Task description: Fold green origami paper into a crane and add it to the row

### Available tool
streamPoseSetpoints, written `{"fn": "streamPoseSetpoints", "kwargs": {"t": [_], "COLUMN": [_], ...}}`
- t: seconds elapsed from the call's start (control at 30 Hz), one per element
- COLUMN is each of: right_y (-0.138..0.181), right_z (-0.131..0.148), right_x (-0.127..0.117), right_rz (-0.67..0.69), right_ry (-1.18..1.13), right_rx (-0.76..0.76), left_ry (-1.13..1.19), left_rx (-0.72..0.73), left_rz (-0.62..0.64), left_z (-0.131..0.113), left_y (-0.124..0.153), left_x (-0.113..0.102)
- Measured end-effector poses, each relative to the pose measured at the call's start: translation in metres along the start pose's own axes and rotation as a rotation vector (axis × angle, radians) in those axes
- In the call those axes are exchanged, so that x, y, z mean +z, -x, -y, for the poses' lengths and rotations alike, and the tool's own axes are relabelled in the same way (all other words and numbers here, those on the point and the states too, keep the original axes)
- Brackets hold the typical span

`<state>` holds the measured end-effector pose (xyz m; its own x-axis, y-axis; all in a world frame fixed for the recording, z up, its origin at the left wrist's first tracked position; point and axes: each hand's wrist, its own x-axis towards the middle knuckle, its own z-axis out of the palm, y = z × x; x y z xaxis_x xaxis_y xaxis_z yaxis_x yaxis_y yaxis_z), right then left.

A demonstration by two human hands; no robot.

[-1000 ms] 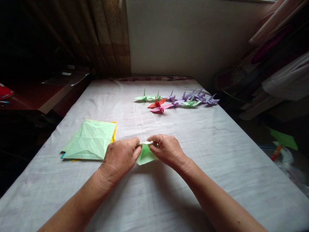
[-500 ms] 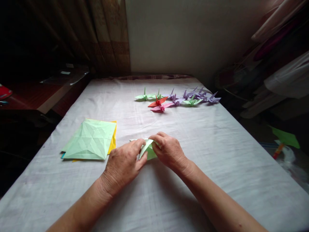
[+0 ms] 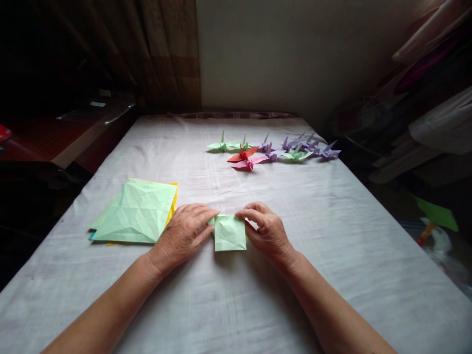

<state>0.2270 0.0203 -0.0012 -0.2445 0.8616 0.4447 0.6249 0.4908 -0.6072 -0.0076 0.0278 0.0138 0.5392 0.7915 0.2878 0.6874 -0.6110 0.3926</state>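
Note:
A small pale green origami paper (image 3: 230, 235), folded into a square with creases across it, is between my two hands on the white cloth. My left hand (image 3: 188, 226) grips its left edge, fingertips on the upper left corner and thumb lower down. At the upper right corner, my right hand (image 3: 266, 227) holds the paper between fingers and thumb. Just left of my left hand lies a stack of creased paper sheets (image 3: 134, 211), pale green on top, with yellow and blue edges peeking out below.
Several folded paper cranes in green, purple, red and pink, among them a pink crane (image 3: 250, 163), stand toward the far right of the cloth-covered table (image 3: 165, 305). A clear plastic sleeve (image 3: 106, 110) lies on a brown wooden surface at left. Clothes (image 3: 442, 123) hang at right.
The green paper, curled up and partly hidden between my fingers before, now lies flatter as a square. My hands have drawn apart, the left one moving left.

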Motion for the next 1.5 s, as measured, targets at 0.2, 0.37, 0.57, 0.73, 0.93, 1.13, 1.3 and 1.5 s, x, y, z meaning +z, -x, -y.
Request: {"fn": "streamPoseSetpoints", "kwargs": {"t": [0.2,0.37,0.57,0.73,0.93,1.13,1.3,1.5], "right_y": [0.003,0.0,-0.001,-0.001,-0.002,-0.004,-0.007,-0.007], "right_z": [-0.003,-0.005,-0.003,0.002,0.005,0.009,0.008,-0.004], "right_x": [0.005,0.009,0.013,0.017,0.021,0.022,0.01,-0.005], "right_rz": [0.021,0.023,0.0,0.031,0.049,0.067,0.129,0.229], "right_ry": [0.149,0.253,0.329,0.374,0.461,0.37,-0.033,-0.413], "right_rx": [-0.073,-0.155,-0.179,-0.042,0.066,0.156,0.318,0.342], "left_ry": [-0.04,-0.054,-0.124,-0.157,-0.124,-0.196,-0.19,-0.139], "left_rx": [0.017,0.015,0.01,0.001,-0.05,-0.175,-0.212,-0.231], "left_rz": [-0.038,-0.022,-0.029,-0.005,0.084,0.022,0.068,0.129], "left_z": [-0.002,-0.002,-0.003,-0.01,-0.018,-0.034,-0.038,-0.028], "left_y": [0.004,0.009,0.011,0.012,0.016,0.011,0.008,0.013], "left_x": [0.014,0.016,0.025,0.023,0.019,0.022,0.02,0.019]}}
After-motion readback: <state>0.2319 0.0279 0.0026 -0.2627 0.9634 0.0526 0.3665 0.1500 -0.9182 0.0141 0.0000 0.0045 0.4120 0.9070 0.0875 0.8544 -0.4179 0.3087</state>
